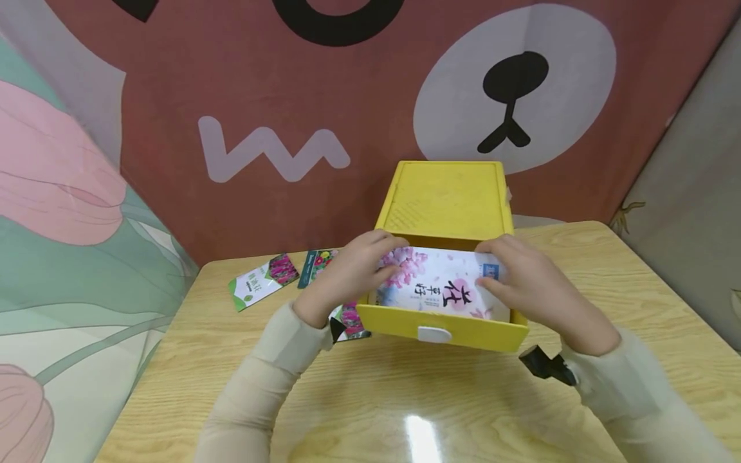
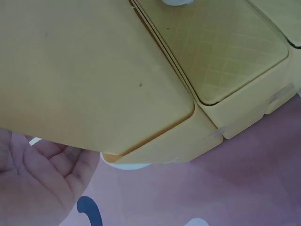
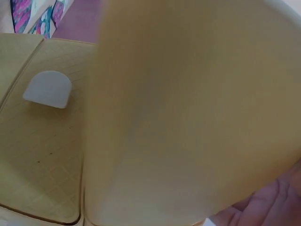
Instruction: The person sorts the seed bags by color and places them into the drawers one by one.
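Note:
A white packet printed with pink blossoms and dark characters lies in the pulled-out yellow drawer. At the packet's left end my left hand grips it, thumb on the printed face and fingers toward the far corner. On the opposite end, my right hand holds it in a similar way. The left wrist view shows the left hand beside the drawer's side, fingers curled behind its edge. Only part of the right hand shows in the right wrist view, mostly hidden by the blurred drawer.
The yellow drawer cabinet stands against the bear-patterned cloth. Lower drawers show, one with a white handle. To the left on the wooden table lie a white-and-green flower packet, a dark flower packet and another pink-flowered packet.

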The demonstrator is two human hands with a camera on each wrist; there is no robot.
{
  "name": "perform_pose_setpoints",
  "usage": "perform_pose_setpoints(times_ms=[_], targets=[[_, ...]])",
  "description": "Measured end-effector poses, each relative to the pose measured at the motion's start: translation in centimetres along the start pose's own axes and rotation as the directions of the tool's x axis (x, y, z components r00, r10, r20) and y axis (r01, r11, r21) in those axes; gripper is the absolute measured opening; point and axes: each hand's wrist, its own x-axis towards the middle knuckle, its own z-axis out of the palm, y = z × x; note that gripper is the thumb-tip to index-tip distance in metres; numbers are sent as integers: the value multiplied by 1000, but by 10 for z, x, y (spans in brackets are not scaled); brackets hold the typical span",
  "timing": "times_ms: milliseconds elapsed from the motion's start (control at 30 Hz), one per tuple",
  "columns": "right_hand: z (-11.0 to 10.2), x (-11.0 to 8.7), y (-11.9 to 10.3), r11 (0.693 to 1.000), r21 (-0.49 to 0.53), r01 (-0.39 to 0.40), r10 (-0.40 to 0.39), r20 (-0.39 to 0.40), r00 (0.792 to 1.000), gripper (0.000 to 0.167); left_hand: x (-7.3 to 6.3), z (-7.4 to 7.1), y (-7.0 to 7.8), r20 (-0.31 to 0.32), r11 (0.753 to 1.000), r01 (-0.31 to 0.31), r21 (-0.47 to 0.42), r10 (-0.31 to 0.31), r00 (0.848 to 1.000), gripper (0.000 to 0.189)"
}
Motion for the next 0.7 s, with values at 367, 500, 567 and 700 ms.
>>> perform_pose_setpoints(times_ms=[367,500,567,700], targets=[[3,11,2,997,-74,19,-7,156,988,36,13,5,0,140,992,-24,127,6,990,26],[5,12,4,995,-88,43,-25,194,981,38,15,7,0,161,982,-46,182,16,987,22],[6,12,5,993,-99,67,-44,212,976,41,15,7,0,177,979,-48,198,12,984,21],[6,12,5,982,-139,125,-90,232,968,42,17,7,2,241,973,-37,228,-19,970,21]])
